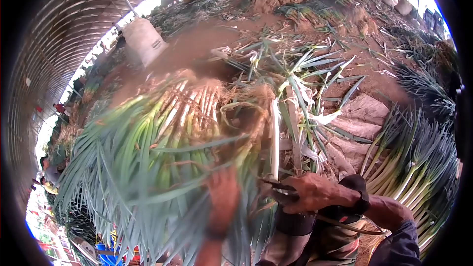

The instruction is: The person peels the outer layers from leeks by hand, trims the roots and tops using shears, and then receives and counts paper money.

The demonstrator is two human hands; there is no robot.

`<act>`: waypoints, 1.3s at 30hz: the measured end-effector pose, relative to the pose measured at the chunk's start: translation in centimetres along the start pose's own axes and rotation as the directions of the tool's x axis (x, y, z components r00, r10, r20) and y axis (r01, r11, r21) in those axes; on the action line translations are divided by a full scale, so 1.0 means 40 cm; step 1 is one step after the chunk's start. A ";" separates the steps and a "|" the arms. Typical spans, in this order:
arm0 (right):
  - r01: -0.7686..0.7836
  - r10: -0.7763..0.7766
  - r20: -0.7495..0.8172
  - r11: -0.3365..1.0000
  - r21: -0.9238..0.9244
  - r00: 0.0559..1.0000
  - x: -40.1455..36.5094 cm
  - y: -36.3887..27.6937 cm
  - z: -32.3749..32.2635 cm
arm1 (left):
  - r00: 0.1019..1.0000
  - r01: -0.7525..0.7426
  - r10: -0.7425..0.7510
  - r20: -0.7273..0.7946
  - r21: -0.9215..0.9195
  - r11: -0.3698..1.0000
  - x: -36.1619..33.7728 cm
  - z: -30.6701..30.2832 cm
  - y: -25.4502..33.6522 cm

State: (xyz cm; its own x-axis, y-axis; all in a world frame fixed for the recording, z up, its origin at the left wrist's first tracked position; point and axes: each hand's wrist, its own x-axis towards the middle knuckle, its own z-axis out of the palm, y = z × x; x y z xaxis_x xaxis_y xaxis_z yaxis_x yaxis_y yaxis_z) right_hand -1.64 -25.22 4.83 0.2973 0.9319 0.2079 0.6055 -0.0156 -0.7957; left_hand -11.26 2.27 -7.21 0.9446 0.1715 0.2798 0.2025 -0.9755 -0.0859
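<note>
I see two hands at work. My view of the left hand [221, 199] is smeared by motion; it lies against the big bundle of green onions with white stalks and muddy roots [162, 143], and I cannot tell how far it is closed. That one bundle runs lengthwise away from the camera, roots toward the brown soil ground [207, 39] and leaves fanning down to the lower left. The right hand [310, 192] is half-curled, its fingertips [278, 189] at the lower end of one single pale onion stalk [274, 138], which stands upright in the picture; a firm grip I cannot confirm. One second heap of green onions [414, 162] lies at right, and one pale sack [143, 39] sits behind.
</note>
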 end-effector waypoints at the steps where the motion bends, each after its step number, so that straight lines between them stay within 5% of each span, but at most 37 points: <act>1: -0.108 0.107 0.022 0.994 0.031 0.994 0.008 -0.016 -0.001 | 0.999 -0.017 0.018 0.037 -0.024 1.000 0.004 -0.003 -0.002; 6: -0.400 0.407 0.122 0.913 -0.079 0.905 0.026 -0.038 0.008 | 0.970 -0.093 0.079 0.230 0.049 0.994 0.033 0.027 -0.013; 11: -0.367 0.371 0.100 0.928 -0.058 0.923 0.018 -0.043 0.005 | 0.951 -0.160 0.092 0.295 0.215 0.963 0.037 0.038 -0.056; 14: -0.401 0.405 0.136 0.914 -0.055 0.904 0.017 -0.047 0.001 | 0.978 -0.073 0.111 0.179 -0.203 0.976 0.017 -0.028 -0.075; 18: -0.405 0.404 0.141 0.914 -0.020 0.904 0.017 -0.051 -0.007 | 0.982 0.008 0.060 0.181 -0.353 0.936 -0.010 -0.215 -0.094; 21: -0.086 0.080 -0.117 0.995 -0.042 0.990 0.006 -0.021 0.020 | 0.952 -0.039 0.156 0.265 -0.400 0.916 -0.044 -0.301 -0.155; 24: 0.012 -0.030 -0.198 0.996 -0.092 0.980 0.014 0.021 0.042 | 0.875 0.222 0.013 0.485 -0.424 0.878 -0.077 -0.375 -0.161; 26: -0.189 0.197 -0.084 0.977 0.095 0.977 0.021 -0.019 0.007 | 0.883 0.407 -0.163 0.440 -0.547 0.731 -0.098 -0.474 -0.167; 27: -0.241 0.250 -0.049 0.961 0.136 0.967 0.019 -0.024 0.003 | 0.894 0.439 -0.286 0.346 -0.537 0.721 -0.155 -0.448 -0.301; 30: -0.280 0.289 -0.030 0.945 0.166 0.957 0.016 -0.019 0.008 | 0.948 0.319 -0.319 -0.025 0.028 0.947 -0.191 -0.568 -0.509; 33: -0.258 0.272 -0.062 0.951 0.172 0.960 0.018 0.002 0.032 | 0.841 0.529 -0.471 -0.266 0.587 0.613 -0.203 -0.669 -0.713; 34: -0.256 0.268 -0.055 0.952 0.167 0.962 0.022 -0.001 0.032 | 0.877 0.478 -0.322 -0.357 0.710 0.517 -0.189 -0.672 -0.702; 36: -0.268 0.266 0.026 0.957 0.115 0.963 0.034 -0.012 0.014 | 0.910 0.414 -0.243 -0.336 0.769 0.488 -0.155 -0.630 -0.657; 37: -0.085 0.094 -0.073 0.989 0.120 0.993 0.037 0.001 0.027 | 0.915 0.395 -0.323 -0.244 0.714 0.579 -0.122 -0.581 -0.601; 39: 0.156 -0.142 -0.200 0.986 0.057 0.970 0.041 0.028 0.064 | 0.980 0.188 -0.194 -0.048 0.553 0.812 -0.070 -0.448 -0.438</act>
State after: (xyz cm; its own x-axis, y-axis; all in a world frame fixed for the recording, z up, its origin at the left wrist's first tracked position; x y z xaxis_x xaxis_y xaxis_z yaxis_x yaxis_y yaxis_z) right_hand -2.36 -22.80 2.81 0.3496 0.8333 0.4281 0.6011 0.1510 -0.7848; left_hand -22.06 16.39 10.66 0.8738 0.3507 0.3370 0.4848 -0.6835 -0.5458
